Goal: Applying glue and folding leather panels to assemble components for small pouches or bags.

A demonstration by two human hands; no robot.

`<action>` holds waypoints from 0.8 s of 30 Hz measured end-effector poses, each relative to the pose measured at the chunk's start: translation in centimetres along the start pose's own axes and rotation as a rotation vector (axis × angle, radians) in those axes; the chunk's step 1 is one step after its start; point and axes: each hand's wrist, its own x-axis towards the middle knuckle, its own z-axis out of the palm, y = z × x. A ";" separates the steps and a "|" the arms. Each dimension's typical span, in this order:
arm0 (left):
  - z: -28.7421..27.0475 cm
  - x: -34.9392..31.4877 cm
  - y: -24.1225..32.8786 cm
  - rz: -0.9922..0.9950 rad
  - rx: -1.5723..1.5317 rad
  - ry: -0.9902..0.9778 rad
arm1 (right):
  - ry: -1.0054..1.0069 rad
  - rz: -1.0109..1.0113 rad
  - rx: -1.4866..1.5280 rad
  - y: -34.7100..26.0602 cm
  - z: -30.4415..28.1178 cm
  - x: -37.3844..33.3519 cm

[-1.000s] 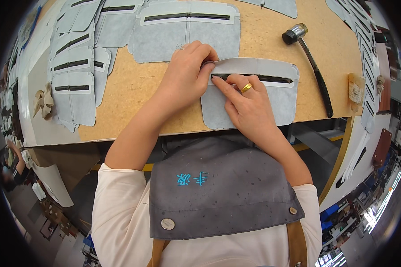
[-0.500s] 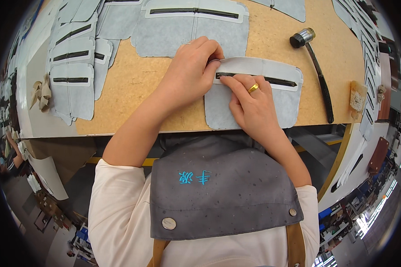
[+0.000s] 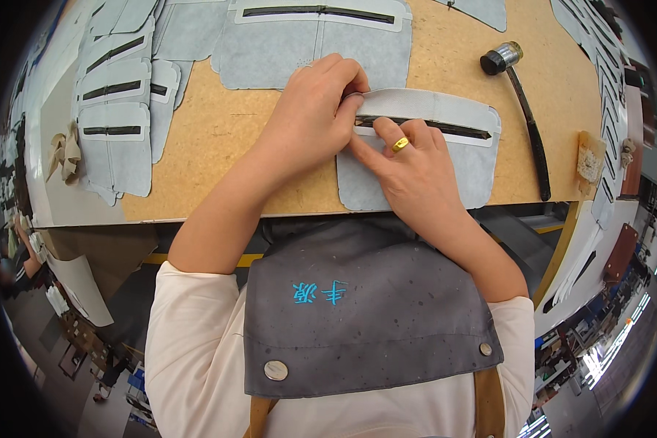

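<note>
A grey fabric panel (image 3: 469, 171) with a pale top band and a long black strip (image 3: 445, 128) framed in white lies at the table's front edge. At its upper left corner my left hand (image 3: 317, 109) is closed, thumb and finger pinching the panel's edge. My right hand (image 3: 420, 164), with a gold ring, bends over the strip's left part. One of its fingers reaches left to my left thumb, while the others curl onto the panel. Both sets of fingertips partly hide what lies between them at the strip's left end.
A black-handled mallet (image 3: 529, 124) lies to the right, near a worn, whitish block (image 3: 590, 160). Similar grey panels (image 3: 117, 157) overlap in piles at the left, and a larger one (image 3: 285, 58) lies beyond my hands. A crumpled tan cloth (image 3: 67, 153) sits at the far left.
My right hand has shifted slightly, one finger now stretching left to my left thumb and the ringed finger lying bent over the strip. My left hand keeps its pinch.
</note>
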 end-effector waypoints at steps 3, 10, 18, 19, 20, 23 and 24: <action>0.0 0.1 0.0 -0.018 -0.020 -0.005 | 0.017 0.016 0.047 0.4 0.5 -0.3; -0.2 0.1 -0.1 -0.021 -0.020 -0.013 | 0.070 0.079 0.142 0.3 0.7 -0.3; -0.4 0.2 0.6 -0.081 -0.037 -0.036 | 0.036 0.021 0.178 1.3 0.5 -0.3; -0.6 0.2 0.8 -0.133 -0.079 -0.058 | 0.035 0.005 0.312 1.8 0.3 -0.5; -0.6 0.2 0.9 -0.125 -0.074 -0.057 | 0.044 0.005 0.308 2.4 0.1 -0.6; 0.0 -0.4 1.3 -0.011 0.080 0.185 | 0.310 0.236 0.406 5.2 -1.7 -0.9; 0.6 -0.6 2.1 0.108 0.155 0.108 | 0.242 0.223 0.231 6.8 -2.7 -1.1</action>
